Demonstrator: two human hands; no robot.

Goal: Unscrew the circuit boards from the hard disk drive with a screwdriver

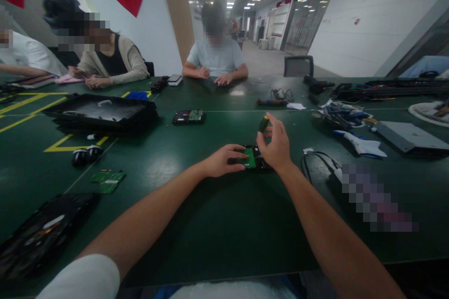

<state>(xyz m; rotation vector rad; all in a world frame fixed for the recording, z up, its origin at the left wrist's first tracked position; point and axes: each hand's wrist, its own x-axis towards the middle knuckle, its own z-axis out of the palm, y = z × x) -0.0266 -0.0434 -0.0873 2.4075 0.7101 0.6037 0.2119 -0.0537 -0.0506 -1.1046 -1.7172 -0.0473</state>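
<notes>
- The fingers (235, 151) of the left hand (220, 161) lie curled over the left end of a small device (253, 159), pressing on its green board; they hold it down flat rather than lifting it.
- The fingers (267, 131) of the right hand (277, 145) are closed around a screwdriver (263, 124) with a dark, yellow-tipped handle, held nearly upright, tip down toward the device.
- The device sits on the green worktop (217, 215) in the middle of the scene, directly between the two hands, touching both; its right end is hidden behind the right hand.
- Just right of the right hand, a black cable (315, 161) loops on the worktop.
- Farther off, left of centre, lies another opened device (188, 117) with a green board showing.
- At the far left stands a stack of black trays (101, 114); nearer, two loose green boards (108, 180) lie flat.
- Across the worktop, a person in a light shirt (215, 58) sits with both hands on the surface; two more people sit at the far left.
</notes>
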